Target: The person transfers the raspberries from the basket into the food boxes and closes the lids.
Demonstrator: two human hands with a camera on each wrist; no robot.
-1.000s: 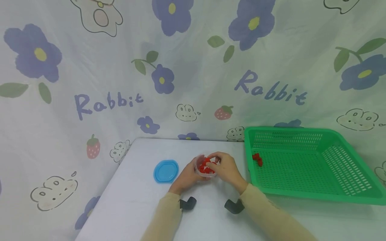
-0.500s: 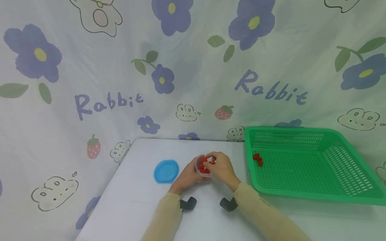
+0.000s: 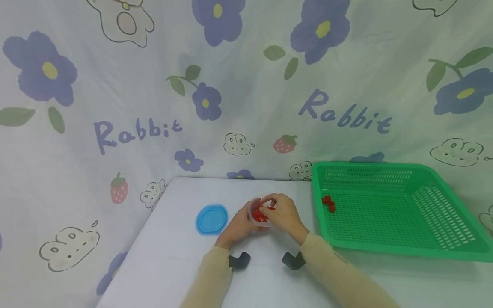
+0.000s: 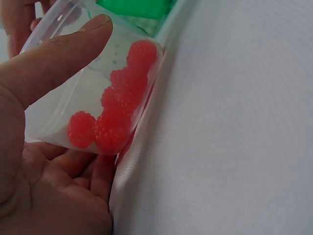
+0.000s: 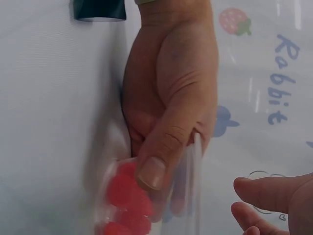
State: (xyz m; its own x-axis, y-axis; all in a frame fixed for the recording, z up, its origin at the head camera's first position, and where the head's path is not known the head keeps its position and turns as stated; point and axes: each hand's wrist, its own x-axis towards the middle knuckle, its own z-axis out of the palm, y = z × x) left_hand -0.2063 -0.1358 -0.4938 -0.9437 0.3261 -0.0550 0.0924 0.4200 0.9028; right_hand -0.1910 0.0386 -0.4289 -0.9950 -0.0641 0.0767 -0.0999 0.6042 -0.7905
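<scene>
My left hand (image 3: 242,223) grips a clear plastic tub (image 4: 49,115), thumb on one side and fingers around the other. Several red raspberries (image 4: 122,93) lie inside against the tub's bottom. The tub is tilted, its mouth turned toward my right hand (image 3: 284,214). In the right wrist view, the thumb (image 5: 264,192) and fingertips of that hand point at the mouth, slightly apart, with nothing showing between them. A blue lid (image 3: 212,219) lies on the table left of the hands.
A large green basket (image 3: 385,250) stands on the right of the white table (image 3: 161,256), with a few red raspberries (image 3: 329,204) at its left side. A curtain (image 3: 246,107) printed with flowers and rabbits hangs behind. Dark camera mounts (image 3: 242,260) show at the wrists.
My right hand has shifted slightly left over the tub. The raspberry seen near its fingertips earlier is no longer there; the red ones now sit lower in the tub. The left hand stays put.
</scene>
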